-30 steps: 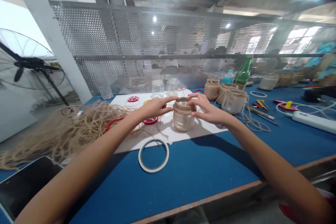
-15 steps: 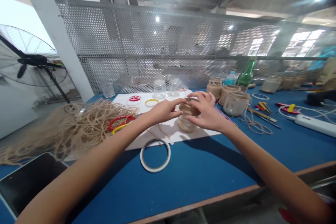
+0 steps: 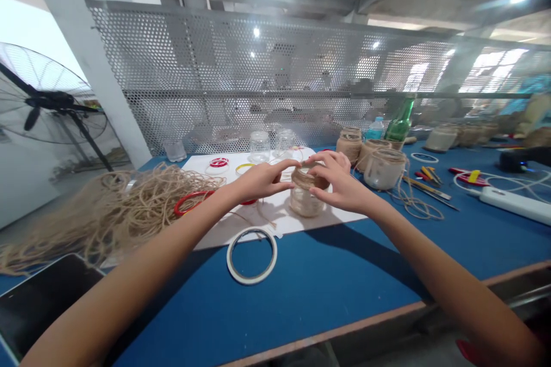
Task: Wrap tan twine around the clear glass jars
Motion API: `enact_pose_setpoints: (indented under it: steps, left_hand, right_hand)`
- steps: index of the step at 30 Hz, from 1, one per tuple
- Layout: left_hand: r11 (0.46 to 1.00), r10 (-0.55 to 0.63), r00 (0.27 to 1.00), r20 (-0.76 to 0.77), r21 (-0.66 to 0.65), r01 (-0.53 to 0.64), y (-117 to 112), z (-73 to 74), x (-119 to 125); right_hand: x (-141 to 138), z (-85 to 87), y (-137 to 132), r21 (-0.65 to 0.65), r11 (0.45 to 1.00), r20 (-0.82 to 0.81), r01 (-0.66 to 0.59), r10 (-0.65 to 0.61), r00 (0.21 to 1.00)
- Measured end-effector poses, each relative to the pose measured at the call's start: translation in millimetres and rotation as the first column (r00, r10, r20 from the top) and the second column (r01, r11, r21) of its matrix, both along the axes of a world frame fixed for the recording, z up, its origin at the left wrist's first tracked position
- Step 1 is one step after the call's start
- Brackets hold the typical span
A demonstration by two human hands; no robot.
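A glass jar (image 3: pixel 307 205) with brown twine wound around its neck stands upright on a white sheet (image 3: pixel 210 236). My left hand (image 3: pixel 266 181) reaches it from the left, thumb and index fingertips against the twine-wrapped neck. From the other side my right hand (image 3: pixel 340 182) curls round the rim, thumb in front and fingers over the top. The far side of the neck is hidden by my right fingers. A white roll of double-sided tape (image 3: pixel 274 258) lies on the blue table (image 3: pixel 293 292) in front of the jar.
Left are a tangled twine heap (image 3: pixel 142 198), red-handled scissors (image 3: pixel 183 203) partly behind my arm, and a dark-screened device (image 3: pixel 51 298). Clear jars (image 3: pixel 260 146) stand behind. To the right are twine-wrapped jars (image 3: pixel 385 171), a green bottle (image 3: pixel 401 123), tools (image 3: pixel 430 176) and a power strip (image 3: pixel 512 202).
Both hands stay at the jar's neck. My right fingers have shifted slightly, and more of the twine band and rim shows. The whole view has moved a little.
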State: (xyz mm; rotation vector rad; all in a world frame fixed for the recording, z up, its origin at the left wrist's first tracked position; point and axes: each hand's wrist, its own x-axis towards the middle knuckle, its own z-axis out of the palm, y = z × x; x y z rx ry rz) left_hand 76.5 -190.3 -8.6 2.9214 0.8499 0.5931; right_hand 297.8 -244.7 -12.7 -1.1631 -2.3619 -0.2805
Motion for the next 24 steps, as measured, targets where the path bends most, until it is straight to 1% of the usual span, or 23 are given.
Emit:
enact_pose_setpoints:
  steps: [7, 12, 15, 19, 24]
  left_hand:
    - [1.0, -0.007, 1.0, -0.029, 0.011, 0.007, 6.5, 3.1, -7.2]
    - [0.999, 0.046, 0.998, -0.049, 0.03, -0.044, 9.1, 4.0, -9.8]
    - [0.999, 0.034, 0.998, -0.056, 0.031, -0.032, 11.2, 1.2, -9.6]
    - [1.0, 0.017, 0.999, -0.032, 0.012, -0.016, 13.8, -4.1, -7.2]
    - [1.0, 0.028, 1.0, -0.014, 0.012, -0.028, 12.7, -4.1, -5.0]
  right_hand:
    - [10.2, 0.1, 6.6, -0.104, 0.986, -0.07, -0.128, 0.122, 0.99]
    - [15.3, -2.4, 12.8, -0.126, 0.981, -0.079, -0.149, 0.14, 0.987]
    - [18.2, -5.0, 16.8, -0.151, 0.973, -0.091, -0.172, 0.159, 0.983]
    - [20.2, -6.0, 19.5, -0.173, 0.972, -0.094, -0.159, 0.144, 0.985]
    - [18.7, -2.6, 16.9, -0.145, 0.987, -0.053, -0.072, 0.065, 0.996]
